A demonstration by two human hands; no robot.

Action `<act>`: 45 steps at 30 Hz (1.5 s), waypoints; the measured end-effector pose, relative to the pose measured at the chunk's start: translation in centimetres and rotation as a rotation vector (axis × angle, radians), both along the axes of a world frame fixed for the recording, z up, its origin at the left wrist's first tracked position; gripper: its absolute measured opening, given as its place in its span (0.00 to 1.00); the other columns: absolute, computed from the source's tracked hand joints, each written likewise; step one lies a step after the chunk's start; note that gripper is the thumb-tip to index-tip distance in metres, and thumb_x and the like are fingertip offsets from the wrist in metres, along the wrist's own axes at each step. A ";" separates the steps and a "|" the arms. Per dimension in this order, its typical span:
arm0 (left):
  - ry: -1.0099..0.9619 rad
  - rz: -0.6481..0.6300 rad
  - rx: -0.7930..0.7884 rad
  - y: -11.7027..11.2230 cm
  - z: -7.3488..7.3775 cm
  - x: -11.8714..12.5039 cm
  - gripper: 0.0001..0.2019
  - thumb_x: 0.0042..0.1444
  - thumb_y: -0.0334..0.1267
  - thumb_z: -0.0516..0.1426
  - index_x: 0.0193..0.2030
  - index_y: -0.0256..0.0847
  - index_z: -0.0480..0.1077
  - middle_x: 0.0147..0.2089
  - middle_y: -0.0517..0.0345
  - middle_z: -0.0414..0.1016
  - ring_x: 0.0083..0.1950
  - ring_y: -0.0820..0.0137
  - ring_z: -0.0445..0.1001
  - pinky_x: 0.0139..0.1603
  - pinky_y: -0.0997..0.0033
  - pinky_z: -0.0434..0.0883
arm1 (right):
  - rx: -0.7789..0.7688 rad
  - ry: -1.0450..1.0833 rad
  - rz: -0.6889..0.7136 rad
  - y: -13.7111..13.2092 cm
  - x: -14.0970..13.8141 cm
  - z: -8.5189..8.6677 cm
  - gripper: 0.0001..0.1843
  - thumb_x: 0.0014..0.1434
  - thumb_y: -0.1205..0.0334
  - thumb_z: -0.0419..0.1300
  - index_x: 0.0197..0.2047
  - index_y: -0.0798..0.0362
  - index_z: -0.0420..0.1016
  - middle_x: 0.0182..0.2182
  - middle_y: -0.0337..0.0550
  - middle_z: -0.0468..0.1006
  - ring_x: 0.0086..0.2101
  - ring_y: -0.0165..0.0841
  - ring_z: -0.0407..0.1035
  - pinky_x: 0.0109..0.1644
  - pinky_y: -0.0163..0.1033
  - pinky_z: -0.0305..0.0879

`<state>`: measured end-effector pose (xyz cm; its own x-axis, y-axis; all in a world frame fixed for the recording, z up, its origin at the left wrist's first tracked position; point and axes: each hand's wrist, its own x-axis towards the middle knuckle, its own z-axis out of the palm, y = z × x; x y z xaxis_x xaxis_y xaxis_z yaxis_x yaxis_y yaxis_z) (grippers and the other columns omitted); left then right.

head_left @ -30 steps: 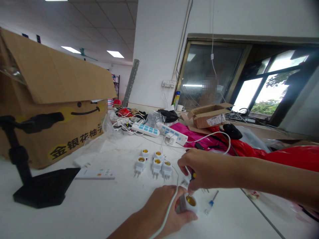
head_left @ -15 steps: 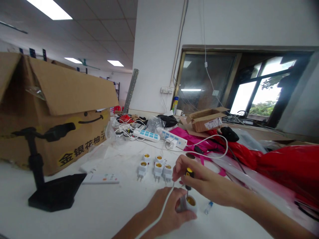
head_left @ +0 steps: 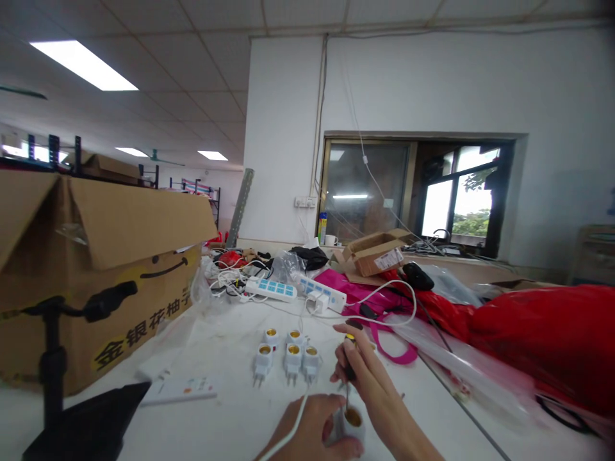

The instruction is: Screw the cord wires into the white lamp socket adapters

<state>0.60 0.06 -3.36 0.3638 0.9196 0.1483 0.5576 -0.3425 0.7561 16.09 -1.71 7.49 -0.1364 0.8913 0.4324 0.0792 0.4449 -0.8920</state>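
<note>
My left hand (head_left: 312, 428) is shut around a white lamp socket (head_left: 350, 424) with a brass-coloured inside, at the bottom of the view. A white cable (head_left: 288, 433) runs from that hand down out of the frame. My right hand (head_left: 368, 384) grips a small screwdriver (head_left: 350, 358) with a black and yellow handle, and its thin shaft reaches down into the socket's opening. Several white plug-in socket adapters (head_left: 292, 360) with brass centres and metal pins stand on the white table (head_left: 216, 429), left of my right hand.
Two power strips (head_left: 271, 289) and tangled white cables lie behind the adapters. A large cardboard box (head_left: 110, 301) and a black phone stand (head_left: 52, 346) fill the left side. Red plastic (head_left: 533, 339) and a pink bag (head_left: 346, 288) lie on the right.
The view has tilted upward, so my hands and the table sit lower in the frame. My right hand has turned slightly, with the screwdriver still in the socket.
</note>
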 end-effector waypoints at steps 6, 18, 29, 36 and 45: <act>-0.003 -0.013 0.005 0.7 -1.5 0.1 0.41 0.52 0.60 0.70 0.70 0.44 0.74 0.42 0.59 0.78 0.41 0.64 0.72 0.48 0.66 0.70 | 0.070 0.082 -0.090 -0.1 0.6 -1.3 0.26 0.65 0.33 0.66 0.42 0.46 0.66 0.38 0.41 0.77 0.31 0.36 0.72 0.36 0.42 0.70; 0.017 -0.007 0.010 0.8 -1.6 -0.1 0.41 0.52 0.59 0.70 0.71 0.46 0.74 0.43 0.59 0.80 0.43 0.63 0.73 0.50 0.66 0.72 | 0.076 0.113 -0.075 1.0 0.8 -1.4 0.26 0.67 0.32 0.63 0.50 0.48 0.75 0.34 0.41 0.77 0.33 0.37 0.73 0.40 0.43 0.71; 0.043 0.008 -0.014 1.6 -2.8 -0.4 0.43 0.53 0.63 0.70 0.73 0.49 0.72 0.49 0.54 0.81 0.49 0.59 0.75 0.56 0.62 0.72 | 0.121 0.117 -0.161 1.1 0.7 -1.7 0.28 0.71 0.32 0.56 0.56 0.48 0.76 0.29 0.36 0.72 0.28 0.36 0.68 0.33 0.41 0.69; 0.045 -0.054 0.026 0.4 0.0 -0.2 0.36 0.54 0.59 0.70 0.68 0.51 0.77 0.38 0.63 0.75 0.37 0.67 0.69 0.47 0.66 0.70 | 0.130 0.064 -0.051 0.5 1.0 -0.3 0.23 0.63 0.36 0.70 0.42 0.49 0.79 0.37 0.45 0.80 0.35 0.39 0.77 0.39 0.43 0.73; 0.036 -0.047 0.033 -0.1 0.5 -0.2 0.35 0.54 0.56 0.70 0.67 0.49 0.78 0.34 0.64 0.74 0.34 0.69 0.68 0.42 0.69 0.70 | 0.084 0.087 -0.080 0.1 1.2 -0.5 0.27 0.72 0.33 0.57 0.53 0.47 0.80 0.36 0.42 0.77 0.35 0.38 0.74 0.39 0.43 0.73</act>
